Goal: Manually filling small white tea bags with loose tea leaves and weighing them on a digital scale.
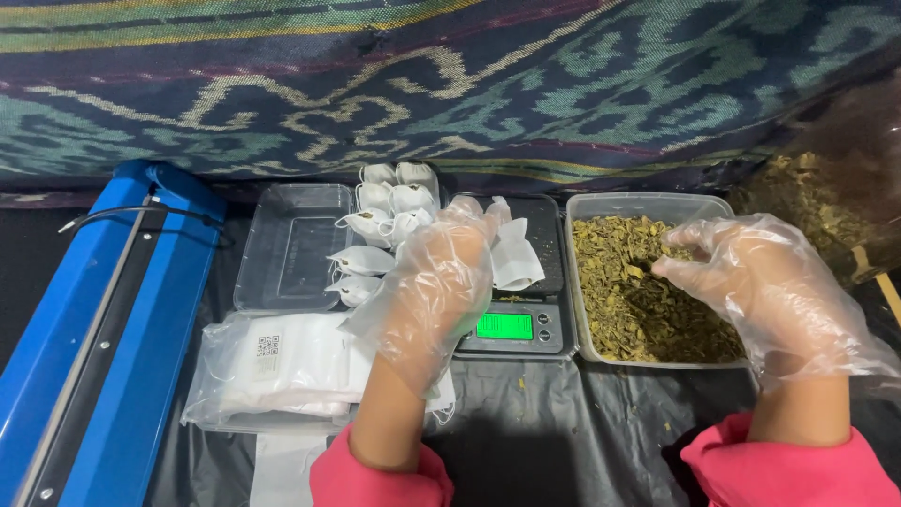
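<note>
Two hands in thin clear gloves are over a bench with a black sheet on it. The left hand point(436, 291) is up over a small scale point(511, 324) with a green lit screen, near the middle of the bench. Its fingers are curled around a little white paper bag point(514, 255) and hold it above the scale's top plate. The bag's mouth seems to point up and to the right, toward the other hand. The right hand point(751, 282) is in a clear tub point(657, 202) full of dry green-brown leaf bits point(638, 300), just right of the scale. Its fingers are pinched together, tips touching the leaves, but I cannot tell how much they hold. The pinch is to the right of the bag, so the right hand is the one closer to the leaves and the left is the one closer to the bag. At the back of the bench, left of the scale, filled white bags point(385, 221) lie in a pile beside an empty clear tray point(291, 244). A pack of flat white bags point(277, 366) lies near the front edge. A long blue machine point(94, 329) runs down the left side.
</note>
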